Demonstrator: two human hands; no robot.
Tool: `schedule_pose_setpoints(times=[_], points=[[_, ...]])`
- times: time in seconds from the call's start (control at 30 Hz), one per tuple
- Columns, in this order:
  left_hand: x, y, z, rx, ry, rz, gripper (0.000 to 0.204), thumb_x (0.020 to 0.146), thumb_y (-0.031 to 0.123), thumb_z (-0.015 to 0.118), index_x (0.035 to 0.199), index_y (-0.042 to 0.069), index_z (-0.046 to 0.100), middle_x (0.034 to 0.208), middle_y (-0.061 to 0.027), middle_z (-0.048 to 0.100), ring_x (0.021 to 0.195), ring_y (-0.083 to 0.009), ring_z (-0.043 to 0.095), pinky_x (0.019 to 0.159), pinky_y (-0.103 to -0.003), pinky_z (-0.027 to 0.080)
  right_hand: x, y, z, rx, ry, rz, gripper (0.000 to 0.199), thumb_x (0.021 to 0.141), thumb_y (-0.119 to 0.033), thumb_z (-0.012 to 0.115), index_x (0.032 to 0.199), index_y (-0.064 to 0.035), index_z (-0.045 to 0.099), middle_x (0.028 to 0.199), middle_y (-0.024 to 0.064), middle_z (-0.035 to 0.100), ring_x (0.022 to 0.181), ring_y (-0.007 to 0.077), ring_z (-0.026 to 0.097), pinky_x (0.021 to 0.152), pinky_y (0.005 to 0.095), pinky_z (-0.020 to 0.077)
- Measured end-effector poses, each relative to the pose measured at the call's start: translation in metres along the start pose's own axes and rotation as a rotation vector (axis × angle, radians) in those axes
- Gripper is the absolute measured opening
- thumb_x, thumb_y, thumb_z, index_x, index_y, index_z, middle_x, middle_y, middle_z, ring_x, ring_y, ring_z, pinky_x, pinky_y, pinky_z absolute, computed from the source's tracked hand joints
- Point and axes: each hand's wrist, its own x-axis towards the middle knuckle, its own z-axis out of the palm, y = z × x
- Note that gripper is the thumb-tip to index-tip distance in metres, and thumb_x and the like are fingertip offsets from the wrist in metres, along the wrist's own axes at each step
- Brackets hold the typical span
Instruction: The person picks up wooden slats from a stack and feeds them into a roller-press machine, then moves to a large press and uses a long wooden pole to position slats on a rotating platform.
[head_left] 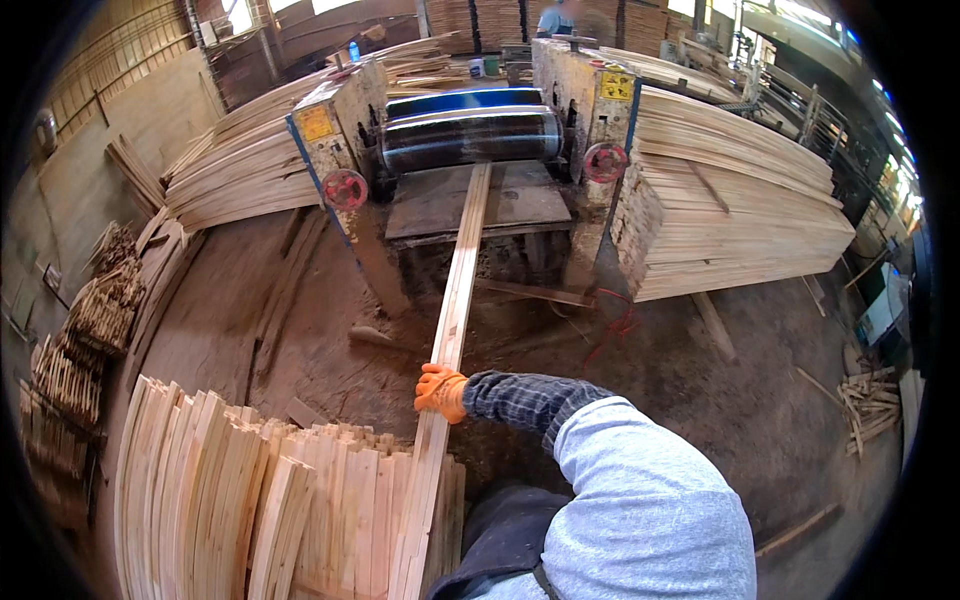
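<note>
With its grip clamped on the lumber (458,290), the right hand (441,392) at lower center should keep it straight toward the rollers (470,140) at upper center; the left hand is out of view.

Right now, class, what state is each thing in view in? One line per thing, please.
Right grip: gloved, closed around wooden strips
Left grip: out of view
Wooden strips: held, far end over the machine bed
Rollers: mounted above the bed; turning or still, cannot tell
Red handwheels: mounted, one each side
Right-hand lumber stack: piled in layers
Blue bottle: upright
</note>
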Motion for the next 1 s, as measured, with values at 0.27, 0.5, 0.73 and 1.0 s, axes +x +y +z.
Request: schedule_pose_setpoints(times=[0.27,0.5,0.73,1.0], points=[[0.026,0.003,-0.003,0.009,0.000,0.063,0.056,0.075,0.042,0.077,0.118,0.008,0.071,0.099,-0.0199,0.071,0.089,-0.0412,0.065,0.082,-0.053,0.052,0.006,0.003,0.012,-0.029,-0.009,0.006,0.054,0.066,-0.021,0.090,0.118,-0.0223,0.076,0.116,0.0044,0.073,0.112,0.0228,0.063,0.110,0.0401,0.0355],[0.041,0.004,-0.007,0.014,-0.002,0.105,0.056,0.075,0.042,0.076,0.119,0.008,0.071,0.100,-0.0196,0.072,0.090,-0.0408,0.065,0.083,-0.052,0.052,0.011,0.006,0.028,-0.025,0.042,0.015,0.053,0.065,-0.023,0.090,0.116,-0.0204,0.076,0.114,0.0034,0.073,0.110,0.0227,0.064,0.109,0.0398,0.0360],[0.034,0.007,-0.008,0.010,0.005,0.087,0.056,0.076,0.042,0.075,0.120,0.008,0.071,0.102,-0.0192,0.072,0.091,-0.0405,0.065,0.084,-0.052,0.052,0.008,0.004,0.012,-0.021,-0.036,0.008,0.057,0.068,-0.022,0.089,0.123,-0.0230,0.074,0.123,0.0054,0.071,0.119,0.0231,0.061,0.112,0.0412,0.0345],[0.010,0.012,-0.009,0.006,-0.001,0.066,0.057,0.076,0.042,0.075,0.121,0.008,0.071,0.103,-0.0188,0.072,0.091,-0.0401,0.065,0.085,-0.051,0.051,0.007,0.030,-0.003,-0.009,-0.140,0.006,0.065,0.063,-0.021,0.085,0.126,-0.0236,0.072,0.130,0.0061,0.068,0.130,0.0281,0.057,0.124,0.0478,0.0274]])
